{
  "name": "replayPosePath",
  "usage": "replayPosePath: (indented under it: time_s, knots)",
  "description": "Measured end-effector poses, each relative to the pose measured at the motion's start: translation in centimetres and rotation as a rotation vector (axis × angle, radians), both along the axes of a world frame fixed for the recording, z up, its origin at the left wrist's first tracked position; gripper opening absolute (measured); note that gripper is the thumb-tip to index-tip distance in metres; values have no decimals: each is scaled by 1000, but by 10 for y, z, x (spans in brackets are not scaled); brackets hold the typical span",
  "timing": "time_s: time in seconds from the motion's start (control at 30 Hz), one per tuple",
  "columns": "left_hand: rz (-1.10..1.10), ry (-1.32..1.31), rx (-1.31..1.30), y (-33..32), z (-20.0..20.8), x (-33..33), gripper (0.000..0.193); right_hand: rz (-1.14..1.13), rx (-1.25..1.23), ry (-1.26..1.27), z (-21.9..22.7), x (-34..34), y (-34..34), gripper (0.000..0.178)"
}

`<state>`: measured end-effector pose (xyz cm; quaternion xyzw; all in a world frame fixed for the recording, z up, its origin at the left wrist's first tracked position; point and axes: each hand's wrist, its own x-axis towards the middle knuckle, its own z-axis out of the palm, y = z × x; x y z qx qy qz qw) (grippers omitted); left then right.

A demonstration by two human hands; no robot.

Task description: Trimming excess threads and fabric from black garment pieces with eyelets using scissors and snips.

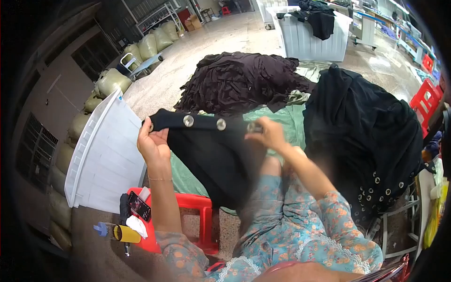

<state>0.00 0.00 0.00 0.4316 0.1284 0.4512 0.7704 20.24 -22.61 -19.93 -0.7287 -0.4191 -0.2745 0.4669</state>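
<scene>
A black garment [211, 155] hangs stretched between my two hands over my lap. Along its upper edge runs a band with several round, shiny discs, like buttons or eyelets. My left hand [155, 141] pinches the left end of this band between thumb and fingers. At the other end, my right hand [268, 135] grips the band by a disc; this hand is slightly blurred. The lower part of the cloth drapes down toward my knees. To the right lies a big heap of black garments [357, 127], with more round discs showing at its lower end.
A dark brown cloth pile [239, 80] lies ahead on a green sheet [286, 120]. A white bin [105, 145] leans at left; another bin [312, 40] stands at the back. A red stool [197, 202] near my left arm carries a phone [139, 206] and a yellow cup [127, 233].
</scene>
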Motion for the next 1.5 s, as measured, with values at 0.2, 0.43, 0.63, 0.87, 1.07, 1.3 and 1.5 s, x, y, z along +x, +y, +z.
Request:
replayPosePath:
  time_s: [0.2, 0.43, 0.63, 0.87, 1.07, 1.3, 1.5]
  knots:
    - [-2, -139, 75, -37, 42, 2, 11, -345, 121, -404, 143, 53, -58, 35]
    - [-304, 61, -162, -111, -65, -90, 17, -242, 37, -418, 146, -40, -190, 45]
    - [-555, 748, -413, -159, -245, -154, 9, -426, -670, 302, -26, -156, -278, 41]
    - [15, 893, 334, -167, -315, -179, 11, -366, -524, 485, -84, -208, -272, 22]
    - [26, 758, 672, -198, -273, -152, 20, 29, 55, 1016, -49, -236, -192, 17]
    - [-95, 852, 953, -203, -264, -147, 41, 354, -87, 1331, -77, -245, -135, 19]
    - [7, 864, 955, -197, -271, -153, 29, 392, -91, 1462, -78, -239, -137, 19]
